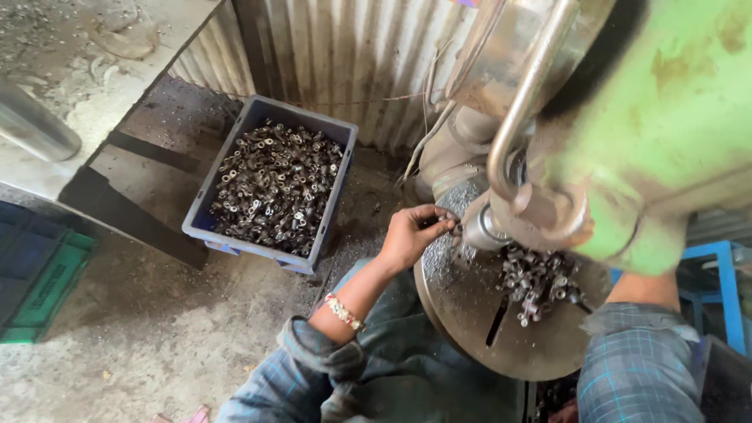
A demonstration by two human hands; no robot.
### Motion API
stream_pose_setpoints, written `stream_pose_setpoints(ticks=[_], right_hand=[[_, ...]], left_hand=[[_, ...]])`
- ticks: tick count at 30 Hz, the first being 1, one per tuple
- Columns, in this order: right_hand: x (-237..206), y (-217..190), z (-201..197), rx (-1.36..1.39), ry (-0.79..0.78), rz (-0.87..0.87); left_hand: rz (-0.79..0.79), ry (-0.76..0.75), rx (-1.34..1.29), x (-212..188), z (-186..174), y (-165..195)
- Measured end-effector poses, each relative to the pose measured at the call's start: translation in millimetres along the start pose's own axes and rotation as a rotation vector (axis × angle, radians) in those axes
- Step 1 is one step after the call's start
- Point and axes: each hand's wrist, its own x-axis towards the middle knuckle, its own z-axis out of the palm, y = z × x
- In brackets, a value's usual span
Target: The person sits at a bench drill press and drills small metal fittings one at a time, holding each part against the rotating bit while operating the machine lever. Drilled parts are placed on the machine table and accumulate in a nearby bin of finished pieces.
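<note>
Pinched fingertips of the left hand (pixel 413 233) hold a small metal part (pixel 457 229) at the round steel table's (pixel 470 329) upper edge. Rough dark metal pieces (pixel 536 282) lie piled near its right edge. Right hand is hidden, so its grip I cannot tell.

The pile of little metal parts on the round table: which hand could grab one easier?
Probably the left hand: it shows near the pile of small metal parts on the round machine table. The right hand is hidden behind the green machine.

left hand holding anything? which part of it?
Left hand pinches a small dark metal part by its near end, at the machine's spindle. Right hand is hidden.
</note>
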Motion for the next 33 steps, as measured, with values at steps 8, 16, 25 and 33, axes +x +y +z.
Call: stream_pose_setpoints(ticks=[8, 16, 25, 33], right_hand=[[-102.1, 15.7, -57.1, 0.355, 0.031, 0.23], [-170.5, 33.2, -114.5, 0.226, -0.137, 0.432], [-177.8, 60.1, -102.9, 0.312, -0.11, 0.442], [-165.8, 35.1, -105.4, 0.2, -0.048, 0.361]], left_hand=[[0.196, 0.114, 0.131, -26.0, -0.6, 29.3], [-0.154, 0.395, 0.375, -25.4, 8.7, 37.4], [-0.231, 0.259, 0.261, -9.0, 1.3, 42.6], [-0.08, 0.266, 0.766, -15.5, 8.7, 80.8]])
